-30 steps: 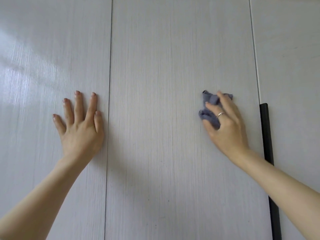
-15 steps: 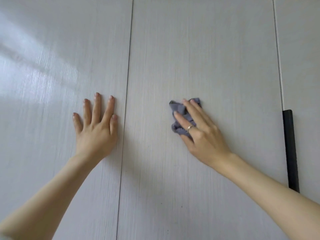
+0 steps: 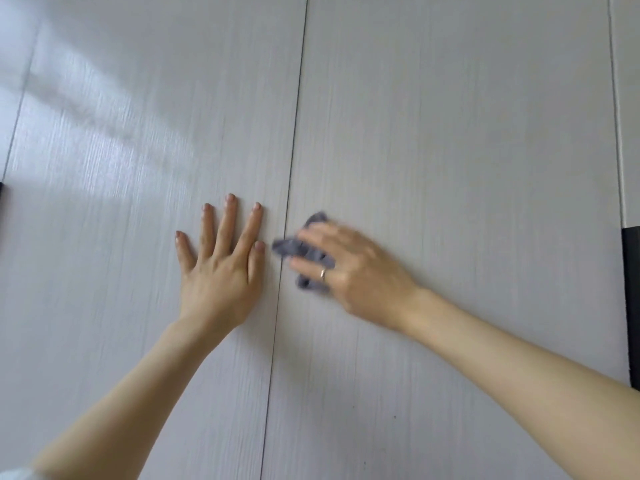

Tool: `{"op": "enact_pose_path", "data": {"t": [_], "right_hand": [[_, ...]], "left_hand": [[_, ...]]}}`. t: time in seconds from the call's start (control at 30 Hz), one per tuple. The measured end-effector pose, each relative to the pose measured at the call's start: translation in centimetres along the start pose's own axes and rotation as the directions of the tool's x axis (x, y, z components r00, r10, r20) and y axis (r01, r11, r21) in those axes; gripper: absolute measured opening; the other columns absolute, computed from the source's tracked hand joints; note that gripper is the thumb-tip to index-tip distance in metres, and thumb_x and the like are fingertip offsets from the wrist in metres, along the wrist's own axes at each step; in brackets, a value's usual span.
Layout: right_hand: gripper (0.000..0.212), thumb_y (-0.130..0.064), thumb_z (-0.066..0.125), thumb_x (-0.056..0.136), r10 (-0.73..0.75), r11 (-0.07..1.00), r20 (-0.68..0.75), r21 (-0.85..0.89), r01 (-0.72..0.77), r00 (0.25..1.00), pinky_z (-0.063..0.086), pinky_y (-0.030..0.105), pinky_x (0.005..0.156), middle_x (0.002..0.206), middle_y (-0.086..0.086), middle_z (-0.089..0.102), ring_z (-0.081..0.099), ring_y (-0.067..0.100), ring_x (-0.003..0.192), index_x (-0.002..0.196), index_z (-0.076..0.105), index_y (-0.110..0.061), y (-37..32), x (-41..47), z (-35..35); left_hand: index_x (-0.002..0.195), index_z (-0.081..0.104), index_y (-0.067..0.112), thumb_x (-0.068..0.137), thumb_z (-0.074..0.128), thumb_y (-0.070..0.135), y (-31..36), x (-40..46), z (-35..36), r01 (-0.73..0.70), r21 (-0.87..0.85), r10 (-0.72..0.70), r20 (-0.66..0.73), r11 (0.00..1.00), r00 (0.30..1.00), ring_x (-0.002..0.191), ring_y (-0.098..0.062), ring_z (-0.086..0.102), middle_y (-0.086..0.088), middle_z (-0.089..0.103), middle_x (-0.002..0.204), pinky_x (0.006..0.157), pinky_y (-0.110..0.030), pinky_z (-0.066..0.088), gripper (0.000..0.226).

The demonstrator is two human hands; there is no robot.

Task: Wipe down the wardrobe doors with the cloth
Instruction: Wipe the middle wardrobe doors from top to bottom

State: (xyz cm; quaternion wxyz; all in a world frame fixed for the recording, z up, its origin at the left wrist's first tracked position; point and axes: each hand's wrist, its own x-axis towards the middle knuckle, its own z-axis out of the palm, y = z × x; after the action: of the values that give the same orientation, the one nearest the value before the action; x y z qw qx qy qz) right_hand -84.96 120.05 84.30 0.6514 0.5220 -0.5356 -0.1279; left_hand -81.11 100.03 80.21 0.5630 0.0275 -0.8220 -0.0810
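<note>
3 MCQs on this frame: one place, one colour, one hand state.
1. Where is the crumpled cloth?
A. at the seam between two pale wood-grain wardrobe doors
B. on the black vertical handle
C. under the left hand

2. Cloth colour?
A. yellow
B. blue-grey
C. red

3. The left hand is:
A. a fist
B. flat, fingers spread, on the door
C. gripping the handle

Answers: 1 A, it sits under the right hand by the seam; 2 B, plainly blue-grey; 3 B, the straight fingers lie on the door.
</note>
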Motion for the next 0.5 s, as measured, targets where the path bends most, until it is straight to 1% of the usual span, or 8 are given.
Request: {"op": "enact_pose_path", "data": {"t": [0.07,0.1,0.17,0.23,0.27,0.33,0.4,0.5], "right_hand": [[0.031,-0.008,0.066,0.084,-0.166,0.986,0.079,0.042,0.164,0.983,0.040,0.039,0.100,0.120,0.018,0.062,0.058,0.034,0.114,0.114,0.068,-0.012,-1.0,-0.6,0.3],[0.033,-0.007,0.066,0.084,-0.195,0.981,0.095,0.034,0.192,0.976,0.040,0.036,0.100,0.119,0.017,0.063,0.058,0.033,0.114,0.116,0.067,-0.011,-0.3,-0.4,0.2],[0.032,-0.008,0.064,0.084,-0.119,0.992,0.079,-0.037,0.122,0.990,0.041,0.035,0.098,0.119,0.018,0.063,0.060,0.032,0.112,0.115,0.067,-0.009,2.0,1.1,-0.3],[0.031,-0.010,0.062,0.082,0.074,0.994,0.010,-0.077,-0.073,0.997,0.049,0.038,0.091,0.119,0.021,0.062,0.062,0.034,0.108,0.112,0.068,-0.006,3.9,3.0,-0.9],[0.032,-0.013,0.062,0.082,0.175,0.982,-0.018,-0.071,-0.176,0.984,0.052,0.040,0.085,0.120,0.021,0.061,0.062,0.035,0.106,0.112,0.068,-0.005,4.2,3.8,-1.1],[0.037,-0.023,0.055,0.084,0.271,0.960,-0.035,-0.061,-0.272,0.962,0.052,0.041,0.085,0.120,0.021,0.060,0.061,0.036,0.107,0.113,0.068,-0.003,3.3,4.3,-0.6],[0.041,-0.024,0.048,0.086,0.242,0.969,-0.029,-0.040,-0.243,0.970,0.047,0.042,0.096,0.122,0.022,0.060,0.058,0.037,0.114,0.116,0.066,-0.002,1.5,3.4,0.3],[0.035,-0.021,0.051,0.091,0.105,0.993,0.010,0.060,-0.105,0.994,0.041,0.043,0.104,0.126,0.020,0.058,0.054,0.036,0.120,0.119,0.065,-0.005,-2.5,-0.1,1.4]], "left_hand": [[0.140,-0.023,0.043,0.087,-0.009,0.050,-0.3,-0.2,0.1,-0.019,0.043,0.019,-0.003,0.999,1.000,0.146,-0.023,-0.015,0.005,-0.018,0.158,0.113,-0.057,-0.001,0.055],[0.138,-0.026,0.044,0.087,-0.010,0.050,-0.4,-0.3,0.2,-0.020,0.051,0.020,0.001,0.998,1.000,0.145,-0.023,-0.016,0.006,-0.020,0.157,0.113,-0.057,-0.001,0.054],[0.134,-0.030,0.049,0.085,-0.012,0.052,-0.5,-0.3,0.1,-0.012,0.033,0.012,0.015,0.999,1.000,0.144,-0.019,-0.020,0.010,-0.025,0.155,0.113,-0.056,-0.005,0.052],[0.132,-0.032,0.051,0.085,-0.013,0.052,-0.5,-0.3,0.1,-0.007,0.027,0.006,0.023,1.000,1.000,0.143,-0.017,-0.023,0.011,-0.027,0.154,0.114,-0.054,-0.008,0.051],[0.132,-0.032,0.051,0.085,-0.012,0.052,-0.5,-0.3,0.1,-0.006,0.026,0.005,0.019,1.000,1.000,0.143,-0.017,-0.023,0.011,-0.026,0.155,0.114,-0.054,-0.008,0.051],[0.133,-0.030,0.051,0.086,-0.011,0.052,-0.5,-0.3,0.2,-0.006,0.020,0.006,0.010,1.000,1.000,0.144,-0.018,-0.022,0.011,-0.025,0.155,0.114,-0.055,-0.008,0.051],[0.133,-0.031,0.051,0.087,-0.010,0.052,-0.6,-0.3,0.3,-0.013,0.022,0.013,0.006,1.000,1.000,0.144,-0.018,-0.021,0.010,-0.025,0.155,0.114,-0.054,-0.008,0.050],[0.136,-0.027,0.049,0.088,-0.009,0.051,-1.0,-0.8,0.5,-0.022,0.040,0.022,0.000,0.999,1.000,0.145,-0.020,-0.018,0.008,-0.021,0.157,0.113,-0.056,-0.006,0.051]]}}
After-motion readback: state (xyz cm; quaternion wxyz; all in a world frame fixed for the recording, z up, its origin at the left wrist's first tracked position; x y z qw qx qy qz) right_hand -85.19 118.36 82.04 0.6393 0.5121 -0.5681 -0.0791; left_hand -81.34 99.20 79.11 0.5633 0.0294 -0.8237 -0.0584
